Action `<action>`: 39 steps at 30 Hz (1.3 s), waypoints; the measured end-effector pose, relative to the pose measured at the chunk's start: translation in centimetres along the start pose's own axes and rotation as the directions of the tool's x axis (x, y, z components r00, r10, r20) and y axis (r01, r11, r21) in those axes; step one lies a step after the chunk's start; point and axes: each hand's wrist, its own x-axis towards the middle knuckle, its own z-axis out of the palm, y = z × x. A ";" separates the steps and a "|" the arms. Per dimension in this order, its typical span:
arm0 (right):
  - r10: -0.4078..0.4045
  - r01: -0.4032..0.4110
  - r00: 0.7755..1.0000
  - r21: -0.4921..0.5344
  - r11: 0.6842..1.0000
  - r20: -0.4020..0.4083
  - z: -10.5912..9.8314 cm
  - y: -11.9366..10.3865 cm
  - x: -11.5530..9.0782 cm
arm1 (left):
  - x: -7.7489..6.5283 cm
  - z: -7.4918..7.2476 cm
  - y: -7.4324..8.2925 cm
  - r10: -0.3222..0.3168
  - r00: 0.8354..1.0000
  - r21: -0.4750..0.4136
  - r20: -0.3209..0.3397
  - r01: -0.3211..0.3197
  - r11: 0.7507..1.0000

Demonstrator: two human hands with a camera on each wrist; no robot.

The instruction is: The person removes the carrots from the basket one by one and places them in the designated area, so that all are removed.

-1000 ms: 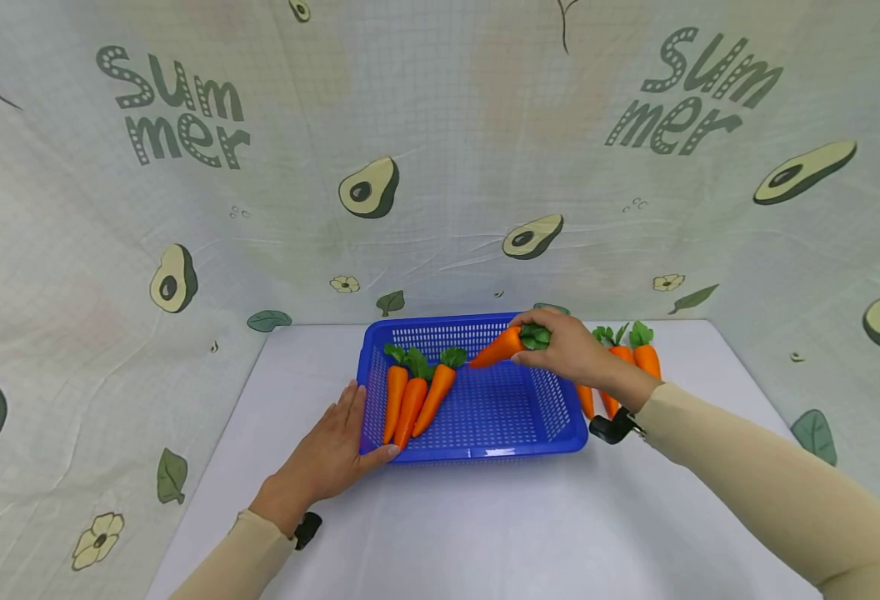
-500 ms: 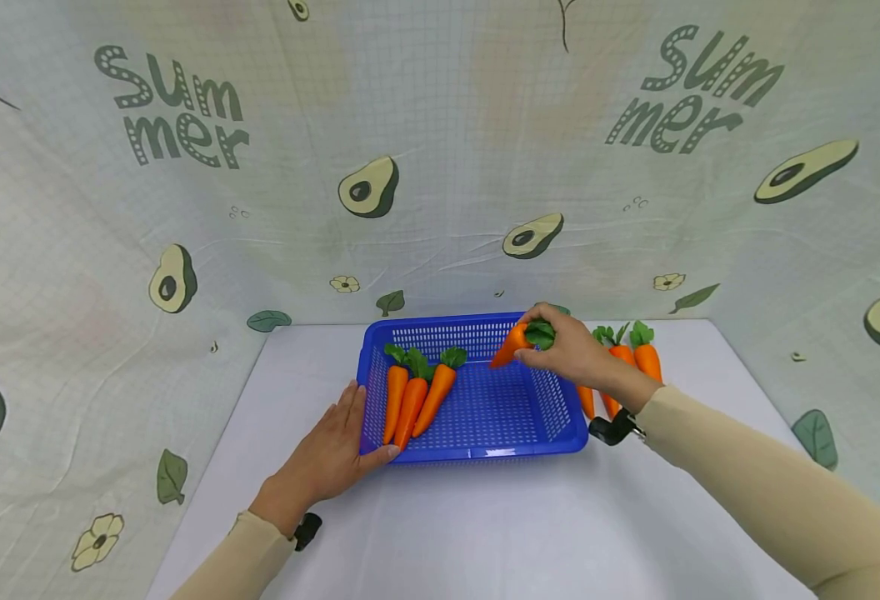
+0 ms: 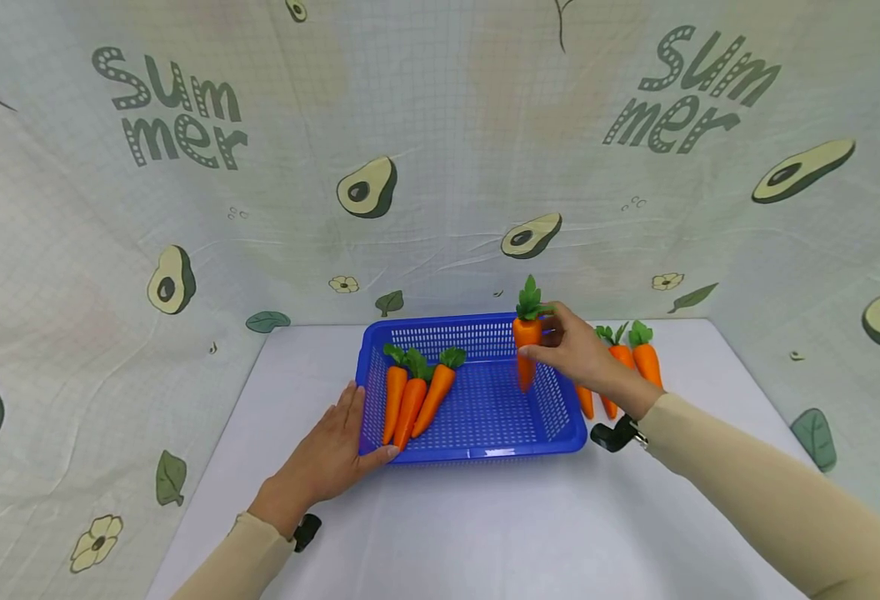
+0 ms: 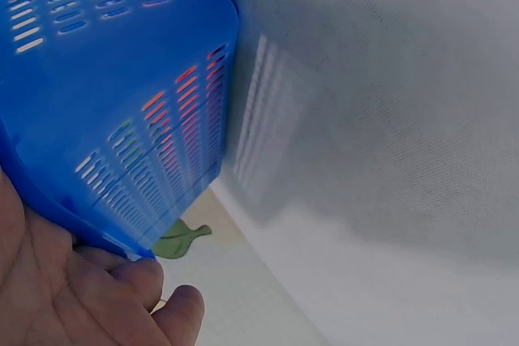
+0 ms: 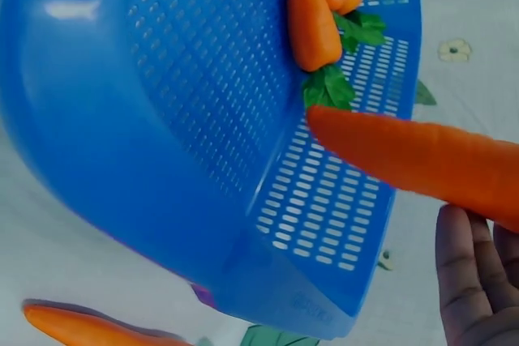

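Observation:
A blue plastic basket [image 3: 526, 451] stands on the white table, with three orange carrots [image 3: 411, 410] with green tops lying at its left side. My left hand [image 3: 327, 448] rests on the basket's left rim, fingers mostly straight and the thumb along the front corner; in the left wrist view the fingertips touch the blue rim. Over the right back part of the basket, my right hand [image 3: 578, 350] grips another carrot [image 3: 527, 332] near its top. That carrot hangs upright, leaves up and tip down. In the right wrist view, its tip shows above the basket's inside and my fingers touch its underside.
Right of the basket, several more carrots [image 3: 646, 362] lie on the table [image 3: 477, 533], partly behind my right hand and wrist. A printed cloth [image 3: 440, 125] with avocados and lettering stands as a backdrop behind and at both sides.
The carrot in my right hand has turned from slanting, tip to the left, to upright with leaves on top. My left hand and the basket stay put.

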 end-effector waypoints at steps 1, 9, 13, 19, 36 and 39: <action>0.009 -0.009 1.000 -0.010 1.000 -0.002 0.0 0.1 0.0 | 0.0 0.0 0.0 0.001 1.000 -0.002 0.003 -0.001 1.000; 0.091 -0.092 0.996 0.149 0.985 0.015 -0.5 0.8 -0.6 | 0.0 -0.1 0.2 -0.006 1.000 -0.015 0.011 0.006 1.000; 0.133 -0.130 0.991 0.214 0.968 -0.001 -1.1 1.0 -0.8 | -0.1 -0.1 0.2 -0.008 1.000 -0.011 0.008 0.008 1.000; 0.215 -0.213 0.976 0.201 0.956 0.014 -3.0 0.3 -2.0 | -0.3 -0.1 0.0 -0.004 1.000 -0.017 0.002 0.004 1.000; 0.306 -0.306 0.952 0.162 0.938 0.024 -7.0 4.2 -6.5 | -0.2 0.1 -0.2 0.009 1.000 -0.019 0.001 -0.009 1.000; 0.308 -0.306 0.951 0.182 0.934 0.016 -7.4 4.9 -7.3 | -0.1 0.0 -0.2 0.014 1.000 -0.020 -0.001 -0.014 1.000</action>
